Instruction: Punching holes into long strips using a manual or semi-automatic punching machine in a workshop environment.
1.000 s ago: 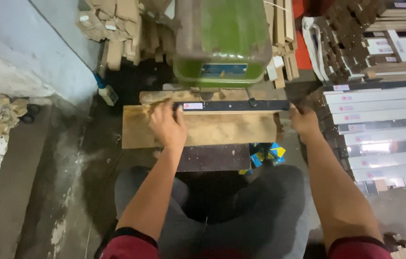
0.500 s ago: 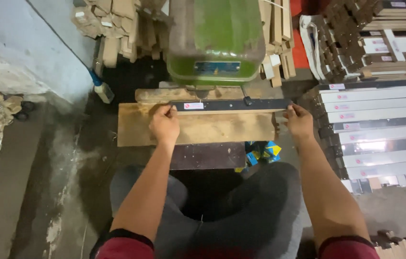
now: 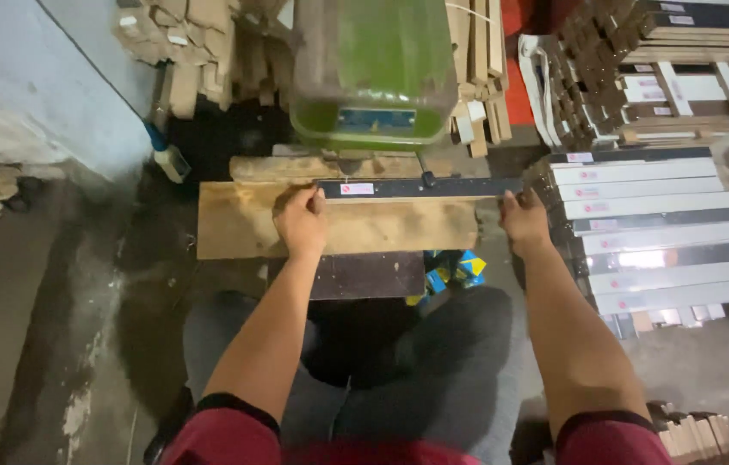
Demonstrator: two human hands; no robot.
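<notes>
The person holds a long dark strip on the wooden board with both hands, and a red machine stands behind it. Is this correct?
Not quite: the machine behind the wooden board is green, not red, as the head view shows. The rest holds: the left hand and right hand hold the long dark strip at its two ends.

Small white-and-red label sitting on the dark strip by your left hand's fingers, blue plate showing on the green machine, little labels sticking on the stacked white strips at your right.
</notes>
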